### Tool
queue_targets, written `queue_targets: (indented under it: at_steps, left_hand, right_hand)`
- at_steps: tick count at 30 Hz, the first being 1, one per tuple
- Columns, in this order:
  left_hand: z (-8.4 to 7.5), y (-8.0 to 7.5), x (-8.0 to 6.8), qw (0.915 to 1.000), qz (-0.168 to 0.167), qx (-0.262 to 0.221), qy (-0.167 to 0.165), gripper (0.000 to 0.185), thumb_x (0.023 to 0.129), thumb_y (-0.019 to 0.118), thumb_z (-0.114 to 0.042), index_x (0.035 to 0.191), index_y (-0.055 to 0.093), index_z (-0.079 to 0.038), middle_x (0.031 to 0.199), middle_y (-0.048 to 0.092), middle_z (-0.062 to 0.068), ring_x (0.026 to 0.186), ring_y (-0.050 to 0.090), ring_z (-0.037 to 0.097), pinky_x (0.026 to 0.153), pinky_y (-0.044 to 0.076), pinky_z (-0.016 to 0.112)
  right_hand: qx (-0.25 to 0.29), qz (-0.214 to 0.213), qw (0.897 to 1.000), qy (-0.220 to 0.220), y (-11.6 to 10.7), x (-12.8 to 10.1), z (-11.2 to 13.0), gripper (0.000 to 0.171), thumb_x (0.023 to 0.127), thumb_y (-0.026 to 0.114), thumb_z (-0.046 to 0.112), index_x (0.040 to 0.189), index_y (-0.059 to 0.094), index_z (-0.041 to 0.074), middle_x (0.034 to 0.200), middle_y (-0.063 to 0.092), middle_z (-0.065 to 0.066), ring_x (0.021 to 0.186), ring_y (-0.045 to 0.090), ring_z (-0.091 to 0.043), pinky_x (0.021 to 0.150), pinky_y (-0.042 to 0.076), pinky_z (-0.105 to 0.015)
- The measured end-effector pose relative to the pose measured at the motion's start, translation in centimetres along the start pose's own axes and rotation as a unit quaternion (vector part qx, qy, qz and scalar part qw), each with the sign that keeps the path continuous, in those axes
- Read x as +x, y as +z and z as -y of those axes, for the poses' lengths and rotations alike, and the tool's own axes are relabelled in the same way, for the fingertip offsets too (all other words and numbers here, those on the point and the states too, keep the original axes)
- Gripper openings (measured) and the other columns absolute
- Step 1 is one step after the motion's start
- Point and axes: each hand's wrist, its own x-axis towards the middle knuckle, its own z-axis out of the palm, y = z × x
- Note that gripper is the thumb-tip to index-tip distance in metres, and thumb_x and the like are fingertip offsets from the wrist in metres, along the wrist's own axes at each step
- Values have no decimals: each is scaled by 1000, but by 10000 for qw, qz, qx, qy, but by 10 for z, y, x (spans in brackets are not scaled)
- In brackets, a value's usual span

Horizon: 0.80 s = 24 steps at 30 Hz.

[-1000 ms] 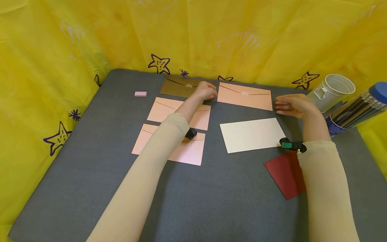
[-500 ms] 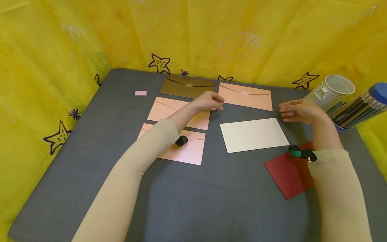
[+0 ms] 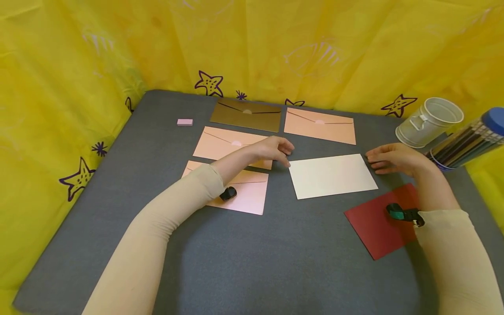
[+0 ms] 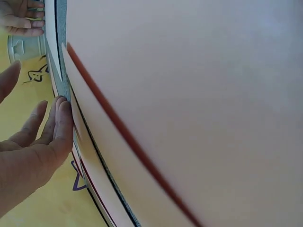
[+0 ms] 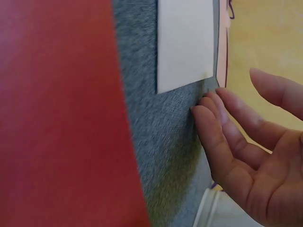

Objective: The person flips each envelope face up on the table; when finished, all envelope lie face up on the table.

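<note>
Near, a pale pink envelope (image 4: 184,109) fills most of the view, a reddish line slanting across it. On its far side comes a thin grey strip of the desk (image 4: 62,28), then a second pale envelope (image 4: 94,165). The left hand (image 4: 38,156) has its fingers extended; whether its fingertips touch anything is unclear. To the right, a white sheet (image 4: 51,35) shows as a sliver. The right hand (image 4: 21,19), fingers spread, appears beside a metal can (image 4: 29,47). Yellow cloth (image 4: 47,203) hangs far behind.

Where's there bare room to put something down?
Bare table lies in front of the white card, left of the red sheet, and left of the nearest pink envelope. Back right is crowded: white can, pencils, right fingers.
</note>
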Motion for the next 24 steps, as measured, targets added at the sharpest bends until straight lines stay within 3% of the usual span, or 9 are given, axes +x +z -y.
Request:
queue_targets:
  at_steps: [4, 12, 24]
  left_hand:
    - [1, 4, 0, 9996, 135, 226, 29, 66, 82, 76, -2, 142, 46, -1, 144, 50, 15, 132, 49, 27, 112, 44, 31]
    - [-2, 10, -2, 9925, 762, 885, 350, 78, 80, 78, 0, 147, 39, -4, 147, 43, 13, 132, 43, 26, 112, 42, 34]
    - [3, 23, 6, 9750, 131, 2105, 704, 67, 77, 83, -5, 136, 52, -3, 130, 50, 16, 113, 48, 24, 99, 44, 27]
  right_hand:
    - [-63, -6, 10000, 60, 2, -3, -4, 66, 103, 53, 31, 146, 31, -14, 102, 59, 22, 92, 63, 2, 89, 59, -29]
    - [-202, 122, 9997, 112, 4, -9, -5, 61, 103, 52, 28, 142, 36, -17, 103, 61, 16, 93, 62, 0, 89, 59, -29]
    - [-79, -4, 9999, 137, 15, -9, -2, 57, 102, 54, 22, 139, 38, -17, 93, 65, 13, 85, 64, -1, 82, 60, -25]
